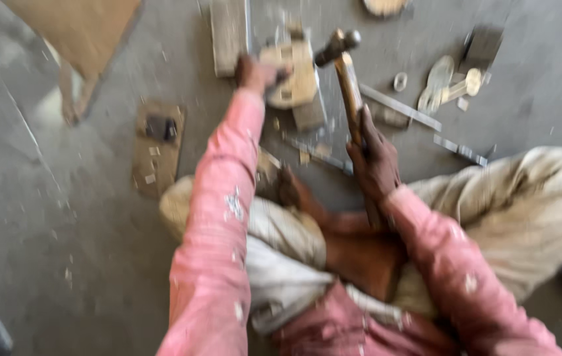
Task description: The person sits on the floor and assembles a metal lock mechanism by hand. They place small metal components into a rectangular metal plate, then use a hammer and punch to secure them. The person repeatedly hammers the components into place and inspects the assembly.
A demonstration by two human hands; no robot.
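Grey concrete floor (63, 217) spreads under a seated person in pink sleeves, the whole view blurred. Right hand (374, 160) is wrapped tight around the wooden handle of a hammer (345, 72), its dark head raised just above a pale metal workpiece (297, 76). Left hand (254, 72) presses on that piece's left edge; its grip cannot be told. Flat metal strips (401, 105) lie nearby.

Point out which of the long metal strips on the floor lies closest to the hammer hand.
The strip just left of the right hand, its end almost at the knuckles. The other strips lie farther right, beyond the hammer.
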